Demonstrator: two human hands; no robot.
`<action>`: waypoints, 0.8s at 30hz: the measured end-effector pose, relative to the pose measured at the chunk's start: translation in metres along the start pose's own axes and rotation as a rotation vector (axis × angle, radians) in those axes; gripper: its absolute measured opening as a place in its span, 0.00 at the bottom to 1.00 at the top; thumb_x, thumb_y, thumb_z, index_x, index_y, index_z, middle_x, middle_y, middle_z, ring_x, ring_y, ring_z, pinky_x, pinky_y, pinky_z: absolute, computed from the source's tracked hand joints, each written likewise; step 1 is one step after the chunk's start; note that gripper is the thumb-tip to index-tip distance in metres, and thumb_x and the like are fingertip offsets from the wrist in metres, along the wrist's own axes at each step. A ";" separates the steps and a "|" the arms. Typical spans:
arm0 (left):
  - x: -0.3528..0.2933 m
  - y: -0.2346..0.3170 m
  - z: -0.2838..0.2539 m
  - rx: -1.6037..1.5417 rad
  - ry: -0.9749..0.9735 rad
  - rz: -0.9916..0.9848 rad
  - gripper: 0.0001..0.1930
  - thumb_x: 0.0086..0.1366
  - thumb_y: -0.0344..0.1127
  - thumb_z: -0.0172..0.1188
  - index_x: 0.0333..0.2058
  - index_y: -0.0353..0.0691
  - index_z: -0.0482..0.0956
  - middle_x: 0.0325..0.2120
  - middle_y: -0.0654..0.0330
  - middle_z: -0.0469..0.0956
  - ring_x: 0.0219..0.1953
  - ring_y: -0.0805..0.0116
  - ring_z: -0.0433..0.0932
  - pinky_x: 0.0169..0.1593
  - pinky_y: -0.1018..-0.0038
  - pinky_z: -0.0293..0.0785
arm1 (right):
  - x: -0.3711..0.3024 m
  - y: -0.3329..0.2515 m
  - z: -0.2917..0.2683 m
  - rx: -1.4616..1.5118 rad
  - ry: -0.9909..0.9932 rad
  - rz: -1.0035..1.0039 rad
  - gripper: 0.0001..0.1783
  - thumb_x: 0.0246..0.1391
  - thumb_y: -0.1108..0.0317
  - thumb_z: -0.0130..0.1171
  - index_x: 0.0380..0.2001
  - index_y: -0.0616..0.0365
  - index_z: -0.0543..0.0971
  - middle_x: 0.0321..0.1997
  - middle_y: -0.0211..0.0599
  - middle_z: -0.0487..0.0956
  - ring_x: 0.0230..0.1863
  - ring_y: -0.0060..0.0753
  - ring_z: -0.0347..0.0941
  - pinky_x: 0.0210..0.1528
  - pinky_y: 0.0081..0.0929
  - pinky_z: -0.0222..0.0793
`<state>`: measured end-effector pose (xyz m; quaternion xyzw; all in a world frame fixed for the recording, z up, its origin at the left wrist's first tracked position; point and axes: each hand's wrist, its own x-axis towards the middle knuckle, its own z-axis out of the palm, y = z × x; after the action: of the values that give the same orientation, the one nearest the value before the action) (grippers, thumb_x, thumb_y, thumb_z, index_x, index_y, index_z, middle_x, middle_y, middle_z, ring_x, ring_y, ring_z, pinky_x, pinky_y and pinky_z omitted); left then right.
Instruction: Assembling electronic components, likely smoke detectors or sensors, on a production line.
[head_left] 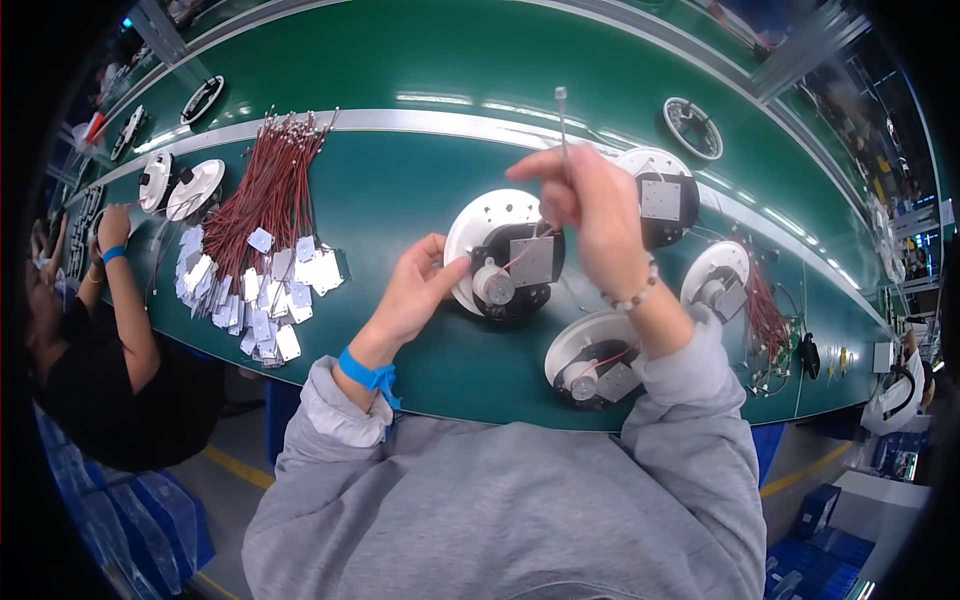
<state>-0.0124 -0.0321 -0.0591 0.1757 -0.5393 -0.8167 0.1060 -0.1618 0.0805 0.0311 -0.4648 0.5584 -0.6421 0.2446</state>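
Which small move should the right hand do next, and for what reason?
Probably lower the right hand, bringing the thin strip toward the white round unit. The strip rises above that hand, away from the unit, while the left hand grips the unit's rim and seems to steady it.

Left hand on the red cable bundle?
No, the left hand is at the edge of the round white housing, apart from the red cable bundle.

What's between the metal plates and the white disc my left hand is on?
In the head view, your left hand comes between the metal plates and the white disc; green tabletop shows along the rest.
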 end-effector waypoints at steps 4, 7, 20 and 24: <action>-0.008 -0.013 -0.002 -0.053 -0.001 -0.005 0.09 0.58 0.30 0.49 0.35 0.32 0.63 0.32 0.57 0.70 0.32 0.76 0.71 0.36 0.81 0.70 | 0.005 -0.012 -0.006 -0.102 0.065 0.012 0.19 0.57 0.64 0.37 0.27 0.68 0.72 0.12 0.23 0.61 0.16 0.15 0.57 0.22 0.13 0.56; -0.013 -0.015 -0.006 -0.045 0.013 -0.027 0.09 0.59 0.30 0.49 0.35 0.33 0.63 0.33 0.58 0.70 0.34 0.76 0.70 0.37 0.80 0.70 | 0.005 -0.021 -0.008 -0.117 0.015 -0.024 0.14 0.55 0.68 0.41 0.29 0.69 0.73 0.13 0.28 0.67 0.22 0.20 0.67 0.27 0.15 0.63; -0.018 -0.020 -0.003 -0.013 0.045 0.057 0.10 0.59 0.30 0.48 0.37 0.33 0.62 0.34 0.58 0.70 0.36 0.76 0.70 0.39 0.80 0.69 | 0.002 0.018 -0.016 -0.791 -0.125 -0.053 0.04 0.38 0.75 0.56 0.22 0.64 0.76 0.18 0.39 0.75 0.21 0.31 0.72 0.24 0.22 0.67; -0.017 -0.022 -0.005 0.013 0.050 0.084 0.10 0.59 0.30 0.49 0.37 0.33 0.62 0.34 0.59 0.70 0.36 0.76 0.70 0.39 0.81 0.68 | -0.003 0.032 -0.008 -1.016 -0.210 -0.150 0.02 0.34 0.75 0.55 0.16 0.62 0.76 0.18 0.42 0.72 0.22 0.43 0.69 0.25 0.32 0.65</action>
<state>0.0057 -0.0210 -0.0778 0.1740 -0.5486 -0.8034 0.1528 -0.1743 0.0790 -0.0002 -0.6256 0.7370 -0.2560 -0.0036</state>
